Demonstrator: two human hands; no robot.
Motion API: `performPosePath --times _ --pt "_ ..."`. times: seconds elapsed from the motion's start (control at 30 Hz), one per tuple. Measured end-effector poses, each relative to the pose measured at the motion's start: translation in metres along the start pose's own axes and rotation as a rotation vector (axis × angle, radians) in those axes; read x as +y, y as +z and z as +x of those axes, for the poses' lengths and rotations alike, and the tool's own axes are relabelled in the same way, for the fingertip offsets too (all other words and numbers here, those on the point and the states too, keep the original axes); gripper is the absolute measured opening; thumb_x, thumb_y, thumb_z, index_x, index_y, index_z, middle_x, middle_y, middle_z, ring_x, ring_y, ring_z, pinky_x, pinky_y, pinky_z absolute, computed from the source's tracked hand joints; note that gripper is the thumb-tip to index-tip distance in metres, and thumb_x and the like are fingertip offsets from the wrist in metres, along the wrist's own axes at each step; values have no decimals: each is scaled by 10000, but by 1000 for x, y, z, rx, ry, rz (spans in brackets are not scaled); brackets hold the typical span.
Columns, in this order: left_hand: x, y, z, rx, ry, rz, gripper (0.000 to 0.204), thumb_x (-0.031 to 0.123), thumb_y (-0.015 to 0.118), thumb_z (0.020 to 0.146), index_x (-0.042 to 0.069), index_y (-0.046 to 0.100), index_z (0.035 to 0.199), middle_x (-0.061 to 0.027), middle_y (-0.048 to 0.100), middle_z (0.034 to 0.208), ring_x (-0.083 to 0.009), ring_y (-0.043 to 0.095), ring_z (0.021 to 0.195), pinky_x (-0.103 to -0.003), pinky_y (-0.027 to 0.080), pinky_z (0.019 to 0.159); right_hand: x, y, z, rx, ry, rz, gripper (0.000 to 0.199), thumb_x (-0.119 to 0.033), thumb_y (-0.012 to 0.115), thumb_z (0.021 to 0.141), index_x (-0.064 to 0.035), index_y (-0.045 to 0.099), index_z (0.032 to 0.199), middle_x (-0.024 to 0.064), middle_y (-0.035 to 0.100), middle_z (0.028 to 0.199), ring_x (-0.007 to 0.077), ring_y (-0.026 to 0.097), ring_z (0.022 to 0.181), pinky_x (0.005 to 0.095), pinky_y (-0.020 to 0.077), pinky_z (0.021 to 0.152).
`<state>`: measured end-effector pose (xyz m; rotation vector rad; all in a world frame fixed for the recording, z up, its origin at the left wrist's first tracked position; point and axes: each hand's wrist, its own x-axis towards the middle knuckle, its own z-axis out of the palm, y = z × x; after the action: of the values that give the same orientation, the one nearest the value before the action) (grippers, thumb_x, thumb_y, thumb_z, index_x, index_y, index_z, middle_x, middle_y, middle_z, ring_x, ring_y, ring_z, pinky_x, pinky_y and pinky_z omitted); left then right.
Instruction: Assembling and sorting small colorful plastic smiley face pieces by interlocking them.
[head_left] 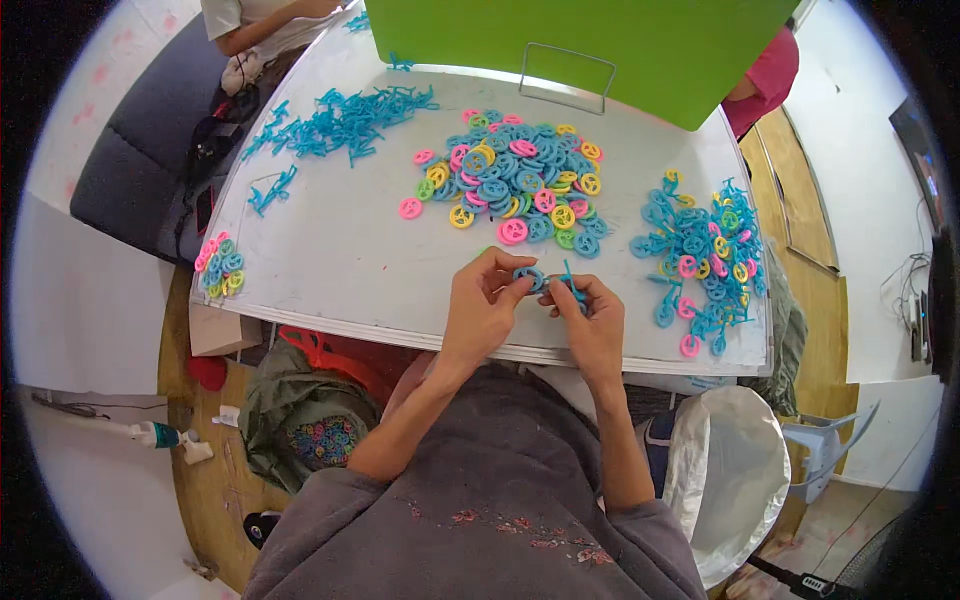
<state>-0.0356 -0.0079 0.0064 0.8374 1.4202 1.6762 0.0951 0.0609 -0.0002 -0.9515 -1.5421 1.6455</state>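
One view, head camera. Item held: one blue spoked wheel (529, 278), above the near part of the white table (340, 215), close to its front edge, pinched between thumb and forefinger of the left hand (478, 305). Second item held: one blue stick-like piece (568, 278), clasped by the thumb and fingers of the right hand (594, 318), its upper end standing clear. Contact between the two pieces: cannot be told, fingertips being in the way.

Stock on the table: one mixed wheel heap (525, 175), blue, pink, yellow and green, beyond the hands; one pile of blue stick pieces (345, 120), far left; one pile of sticks bearing wheels (705, 255), right; one small wheel cluster (220, 265), left edge.

Risks, as judged: wheel may twist or spring out, the pinch covering only a little of its rim; stick may tilt off line, should the right fingers roll it; a dropped piece may go over the near edge, the work being held so close to it.

Pose: forearms rising from below, converging; wrists somewhat bent inward; fingertips facing one another, near but with the work between; left hand with fingers curled behind its thumb, right hand with thumb toward the left.
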Motion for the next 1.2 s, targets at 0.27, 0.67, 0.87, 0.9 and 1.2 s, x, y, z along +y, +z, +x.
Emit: performPosePath --times 0.27,0.67,0.87,0.9,1.2 --pt "-8 10 -5 148 309 280 210 -131 521 842 -27 607 1002 -74 625 888 -112 594 845 -243 477 745 3 7 1 29 94 169 185 -117 626 907 26 629 1024 74 679 869 118 637 777 245 493 704" --pt "-7 11 -2 157 385 383 214 -125 510 848 -27 626 998 -84 636 937 -132 604 878 -249 484 760 1 3 4 -2 242 297 230 -111 642 895 47 600 1057 82 676 866 121 642 761 253 510 708" --pt "-5 2 -2 1 59 162 299 -59 527 896 7 630 1169 -88 640 1011 -132 606 910 -281 536 812 3 -2 2 -26 -76 -50 220 -37 653 868 26 616 1075 76 680 874 107 640 772 229 496 692" --pt "-5 2 -2 -1 90 125 298 -54 516 906 8 627 1175 -91 639 1011 -134 606 909 -289 545 826 3 -1 2 15 -122 -119 197 -72 674 854 7 642 1031 55 669 817 80 606 739 229 478 658" --pt "-1 5 -6 57 114 129 309 -82 488 900 20 651 1142 -99 635 917 -126 615 839 -282 563 778 -5 1 -1 41 -168 -323 138 -61 671 856 21 674 967 49 687 756 77 633 724 219 488 650"
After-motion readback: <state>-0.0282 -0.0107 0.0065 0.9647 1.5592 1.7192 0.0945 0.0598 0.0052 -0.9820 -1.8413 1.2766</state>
